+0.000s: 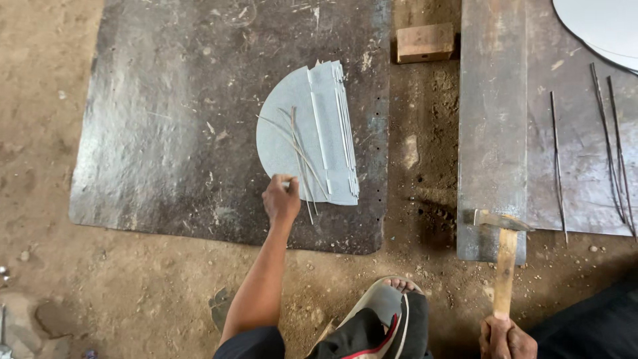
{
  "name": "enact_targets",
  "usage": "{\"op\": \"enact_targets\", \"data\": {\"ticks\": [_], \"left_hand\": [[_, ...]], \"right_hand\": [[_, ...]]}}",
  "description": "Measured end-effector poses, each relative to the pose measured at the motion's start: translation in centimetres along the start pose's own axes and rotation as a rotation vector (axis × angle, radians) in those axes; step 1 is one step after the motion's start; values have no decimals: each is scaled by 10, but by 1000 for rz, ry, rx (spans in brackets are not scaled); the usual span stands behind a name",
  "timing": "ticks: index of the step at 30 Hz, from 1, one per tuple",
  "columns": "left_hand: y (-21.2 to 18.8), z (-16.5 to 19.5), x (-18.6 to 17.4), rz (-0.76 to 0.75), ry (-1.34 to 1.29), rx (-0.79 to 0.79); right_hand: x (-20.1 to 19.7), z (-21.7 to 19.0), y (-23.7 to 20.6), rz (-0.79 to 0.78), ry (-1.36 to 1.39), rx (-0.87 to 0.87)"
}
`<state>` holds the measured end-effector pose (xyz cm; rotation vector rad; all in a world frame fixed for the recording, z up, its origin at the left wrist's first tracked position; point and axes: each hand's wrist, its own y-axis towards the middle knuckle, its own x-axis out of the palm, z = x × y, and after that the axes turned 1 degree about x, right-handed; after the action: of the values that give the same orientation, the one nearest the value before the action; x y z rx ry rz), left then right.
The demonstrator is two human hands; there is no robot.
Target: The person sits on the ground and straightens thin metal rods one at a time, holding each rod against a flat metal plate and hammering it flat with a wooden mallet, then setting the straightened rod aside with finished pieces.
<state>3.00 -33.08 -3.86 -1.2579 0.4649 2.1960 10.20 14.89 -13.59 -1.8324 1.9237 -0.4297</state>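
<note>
Grey half-round sheet-metal piece with folded straight edge (pixel 312 136), flat on dark worn steel floor plate (pixel 153 133), curved side toward left hand (pixel 280 199). Left hand pinched on lower curved rim, probably steadying or shifting it. Thin metal offcut strips (pixel 302 166) loose on top. Right hand (pixel 506 338) closed round wooden-handled hammer (pixel 503 246), head resting on long grey steel bar (pixel 493 119), parked within reach. Right hand partly cut off at the frame edge; fingertips under rim hidden; 1 sandalled foot (pixel 392 302) visible.
</note>
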Motion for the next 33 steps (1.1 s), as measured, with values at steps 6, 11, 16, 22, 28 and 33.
{"op": "enact_targets", "data": {"ticks": [6,11,16,22,28,33], "left_hand": [[24,38,23,-136,164,-116],[32,27,29,-269,119,-238],[18,1,14,-25,-475,-411],[-21,5,-2,111,-1048,-399],[-74,84,61,-300,-748,284],[-116,146,119,-366,-644,645]], "right_hand": [[-1,2,-3,-15,-63,-119],[-4,4,-2,-20,-47,-93],[-10,8,1,-19,-120,-73],[-8,0,-4,-27,-155,-65],[0,-55,-17,31,-541,-212],[-2,-102,-13,127,-779,-400]]}}
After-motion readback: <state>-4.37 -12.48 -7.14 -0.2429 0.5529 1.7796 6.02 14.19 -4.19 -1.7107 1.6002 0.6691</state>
